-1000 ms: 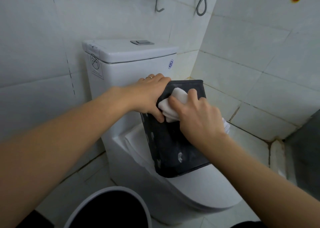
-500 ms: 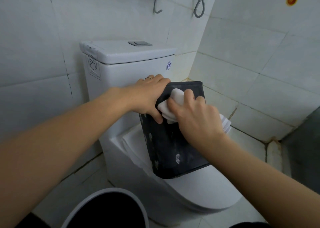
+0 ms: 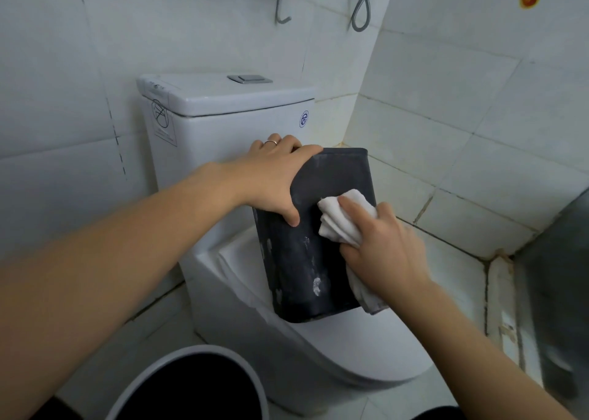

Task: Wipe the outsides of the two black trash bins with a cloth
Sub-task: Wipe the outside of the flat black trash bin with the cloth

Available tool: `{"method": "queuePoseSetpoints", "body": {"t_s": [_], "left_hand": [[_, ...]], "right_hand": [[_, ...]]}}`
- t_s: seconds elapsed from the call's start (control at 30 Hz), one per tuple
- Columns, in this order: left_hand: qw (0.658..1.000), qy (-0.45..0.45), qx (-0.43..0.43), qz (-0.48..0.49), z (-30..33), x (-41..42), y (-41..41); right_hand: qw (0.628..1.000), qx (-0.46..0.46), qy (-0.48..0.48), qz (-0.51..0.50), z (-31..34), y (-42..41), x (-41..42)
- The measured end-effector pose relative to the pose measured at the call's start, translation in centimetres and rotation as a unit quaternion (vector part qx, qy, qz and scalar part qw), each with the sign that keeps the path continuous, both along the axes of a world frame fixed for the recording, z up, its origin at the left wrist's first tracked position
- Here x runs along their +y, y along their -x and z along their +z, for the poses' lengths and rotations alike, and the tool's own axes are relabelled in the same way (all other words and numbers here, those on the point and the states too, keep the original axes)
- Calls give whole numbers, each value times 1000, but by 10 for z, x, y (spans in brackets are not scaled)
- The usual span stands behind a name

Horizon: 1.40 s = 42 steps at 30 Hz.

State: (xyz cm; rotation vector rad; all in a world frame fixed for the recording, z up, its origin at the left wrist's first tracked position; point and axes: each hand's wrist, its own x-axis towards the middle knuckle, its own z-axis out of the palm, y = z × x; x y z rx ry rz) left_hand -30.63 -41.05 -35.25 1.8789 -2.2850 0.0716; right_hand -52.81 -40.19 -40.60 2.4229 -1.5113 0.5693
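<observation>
A black rectangular trash bin (image 3: 301, 260) stands upside down on the closed toilet lid, its side streaked with white marks. My left hand (image 3: 274, 177) grips its upper left edge, thumb on the near face and fingers over the top. My right hand (image 3: 382, 247) holds a bunched white cloth (image 3: 339, 219) and presses it against the bin's near face toward the right. A tail of the cloth hangs below my wrist. A second round bin (image 3: 191, 384), black inside with a pale rim, sits on the floor at the bottom.
The white toilet (image 3: 334, 349) with its cistern (image 3: 223, 117) fills the middle. Tiled walls close in behind and to the right. A dark panel (image 3: 561, 292) stands at the right edge. A hose (image 3: 361, 12) and a metal hook (image 3: 283, 8) hang above.
My right hand has slid the cloth from the bin's top edge down and to the right across its near face. The left hand keeps its hold on the upper left edge.
</observation>
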Motion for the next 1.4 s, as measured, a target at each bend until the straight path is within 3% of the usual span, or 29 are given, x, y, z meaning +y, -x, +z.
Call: {"method": "queuePoseSetpoints", "body": {"t_s": [0.37, 0.7, 1.07, 1.27, 1.4], "left_hand": [[996, 32, -67, 41, -9, -3, 15], [997, 20, -62, 43, -9, -5, 13], [996, 14, -71, 53, -9, -1, 14], [996, 4, -64, 59, -8, -5, 14], [997, 3, -61, 52, -9, -7, 14]], "right_hand": [[994, -83, -76, 5, -12, 16, 2], [986, -57, -138, 69, -32, 30, 49], [996, -18, -86, -17, -33, 40, 46], [989, 9, -105, 100, -48, 30, 73], [991, 17, -82, 103, -52, 36, 69]]}}
